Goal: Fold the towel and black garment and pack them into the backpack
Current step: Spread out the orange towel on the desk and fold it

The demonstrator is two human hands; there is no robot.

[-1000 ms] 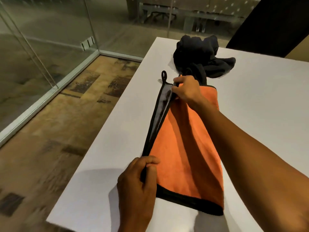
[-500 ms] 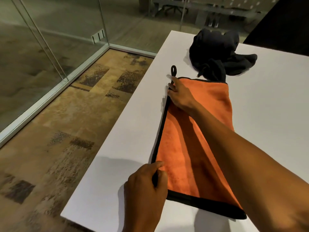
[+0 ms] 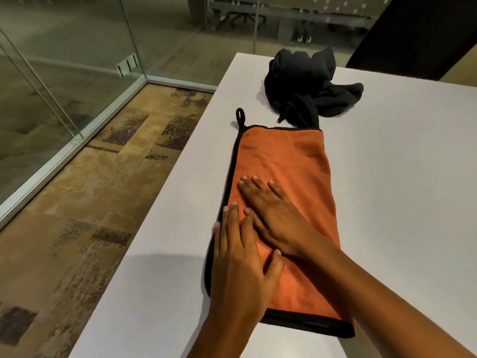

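While I'm flattening the orange towel [image 3: 286, 202], already folded into a long strip near the left edge of the white table [image 3: 400, 202], my left hand [image 3: 240, 264] and right hand [image 3: 273, 218] are both lying on it with fingers straight, gripping nothing. Its far end is touching the crumpled black garment [image 3: 307, 83], so I'm guessing a careless next fold could drag that along, or nudge the towel off the table edge. Not seeing the backpack anywhere, so I can't tell what's in it.
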